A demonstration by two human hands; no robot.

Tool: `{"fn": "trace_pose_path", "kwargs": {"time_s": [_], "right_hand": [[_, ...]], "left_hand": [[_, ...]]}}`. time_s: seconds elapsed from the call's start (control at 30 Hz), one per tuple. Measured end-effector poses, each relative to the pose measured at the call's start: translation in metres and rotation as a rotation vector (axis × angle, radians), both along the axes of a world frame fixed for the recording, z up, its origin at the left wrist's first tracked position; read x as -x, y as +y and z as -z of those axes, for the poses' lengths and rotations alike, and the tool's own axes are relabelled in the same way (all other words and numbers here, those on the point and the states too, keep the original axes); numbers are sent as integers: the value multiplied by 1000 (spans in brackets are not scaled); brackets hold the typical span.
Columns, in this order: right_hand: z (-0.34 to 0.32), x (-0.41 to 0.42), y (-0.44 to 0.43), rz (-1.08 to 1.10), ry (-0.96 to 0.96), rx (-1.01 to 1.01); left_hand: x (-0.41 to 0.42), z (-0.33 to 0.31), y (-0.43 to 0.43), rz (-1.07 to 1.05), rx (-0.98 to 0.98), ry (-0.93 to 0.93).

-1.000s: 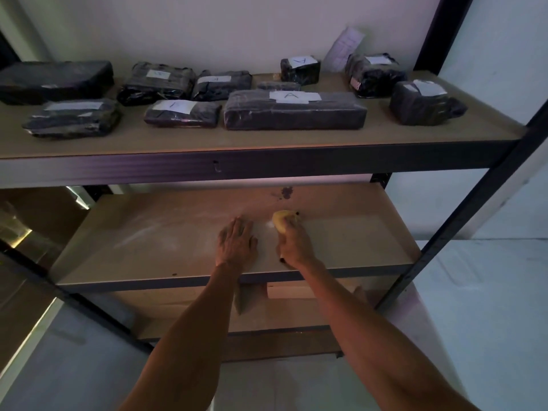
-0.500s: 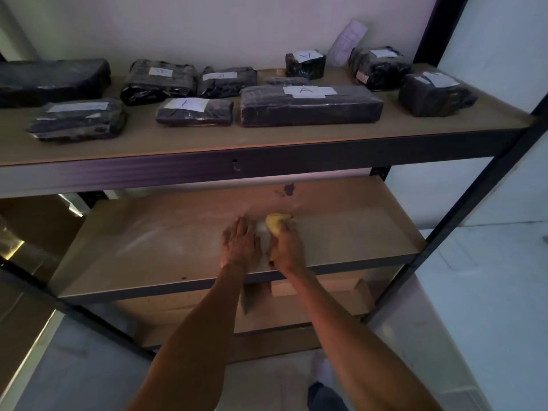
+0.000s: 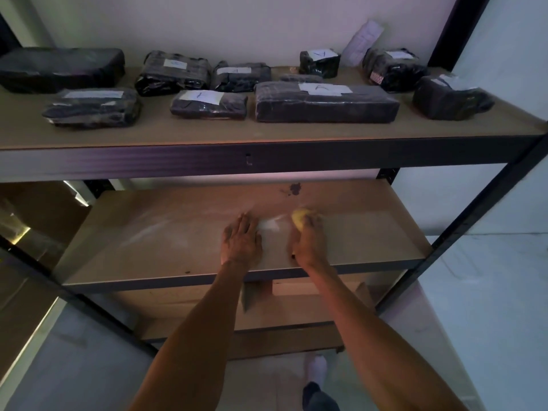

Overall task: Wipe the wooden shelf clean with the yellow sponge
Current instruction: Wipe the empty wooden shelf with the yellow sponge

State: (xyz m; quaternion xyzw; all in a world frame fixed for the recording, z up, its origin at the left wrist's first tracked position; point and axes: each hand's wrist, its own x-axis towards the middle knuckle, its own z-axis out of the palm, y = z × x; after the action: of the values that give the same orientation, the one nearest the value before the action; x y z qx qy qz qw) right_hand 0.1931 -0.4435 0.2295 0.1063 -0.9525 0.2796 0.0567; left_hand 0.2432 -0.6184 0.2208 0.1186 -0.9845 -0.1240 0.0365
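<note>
Yellow sponge (image 3: 299, 220) sits under the person's right hand (image 3: 308, 241), whose fingers are curled down over it and pressing it onto the wooden shelf (image 3: 154, 232), about midway along the board and nearer its front edge than its back. The hand is blurred. Just beside it, the left hand (image 3: 241, 240) lies flat on the same board, fingers together and holding nothing. A pale smear (image 3: 271, 225) shows between the two hands, and a dark stain (image 3: 293, 188) marks the board near its back edge. Black wrapped packages (image 3: 326, 103) with white labels line the upper shelf (image 3: 267, 134).
</note>
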Motion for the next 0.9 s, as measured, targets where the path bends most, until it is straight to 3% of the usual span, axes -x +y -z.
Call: {"fn": "trace_pose_path", "kwargs": {"time_s": [0.13, 0.3, 0.37, 0.5, 0.7, 0.83, 0.9], "right_hand": [[5, 7, 17, 119, -57, -93], [3, -27, -26, -228, 1, 13], [-6, -17, -12, -145, 34, 72], [0, 6, 18, 98, -22, -49], [5, -10, -11, -226, 11, 37], [-2, 41, 30, 24, -32, 4], [-1, 40, 26, 28, -44, -54]], "left_hand": [[-2, 1, 1, -3, 0, 17], [-4, -4, 2, 8, 5, 14], [-4, -4, 2, 13, 6, 23], [-1, -2, 2, 0, 7, 28], [5, -4, 2, -6, 19, 2], [6, -2, 0, -2, 9, -2], [7, -1, 0, -14, 13, -13]]}}
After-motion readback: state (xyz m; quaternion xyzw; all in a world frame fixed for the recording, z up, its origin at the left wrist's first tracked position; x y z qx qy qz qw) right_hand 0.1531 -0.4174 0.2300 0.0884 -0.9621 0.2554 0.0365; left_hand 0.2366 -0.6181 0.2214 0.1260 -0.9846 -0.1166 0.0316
